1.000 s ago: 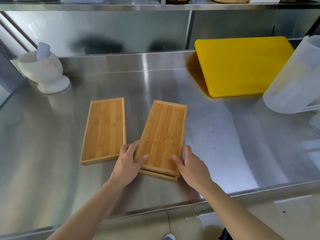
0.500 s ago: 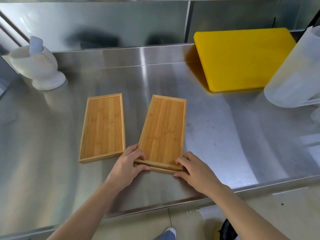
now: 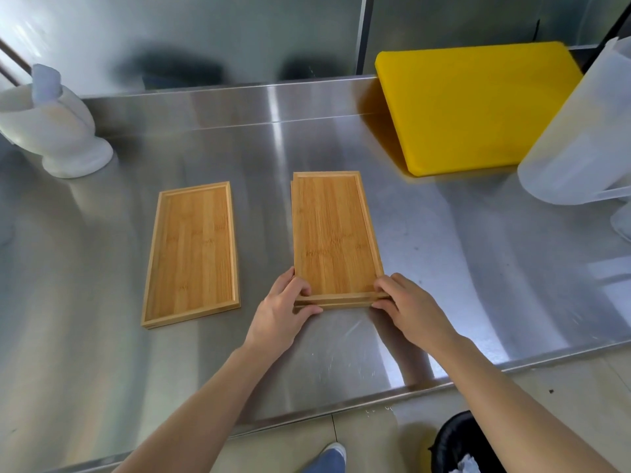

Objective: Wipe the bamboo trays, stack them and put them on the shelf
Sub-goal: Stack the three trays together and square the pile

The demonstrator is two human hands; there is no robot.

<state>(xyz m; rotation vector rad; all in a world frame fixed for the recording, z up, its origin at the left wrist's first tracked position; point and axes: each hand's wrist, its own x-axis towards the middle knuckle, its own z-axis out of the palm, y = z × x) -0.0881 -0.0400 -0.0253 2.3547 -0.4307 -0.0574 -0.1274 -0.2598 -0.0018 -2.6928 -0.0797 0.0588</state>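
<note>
Two bamboo trays lie stacked [image 3: 333,233] in the middle of the steel counter [image 3: 444,268], the upper one slightly offset from the lower. My left hand [image 3: 281,310] grips the stack's near left corner. My right hand [image 3: 408,307] grips its near right corner. A third bamboo tray [image 3: 193,252] lies flat by itself to the left, a short gap from the stack. No hand touches it.
A white mortar with a pestle [image 3: 51,131] stands at the back left. A yellow cutting board [image 3: 478,104] leans at the back right, next to a translucent plastic jug [image 3: 580,138]. A black bin [image 3: 461,445] sits on the floor below the counter's front edge.
The stack has been turned from tilted to nearly straight and shifted right, away from the single tray. Both hands moved from the stack's sides to its near corners.
</note>
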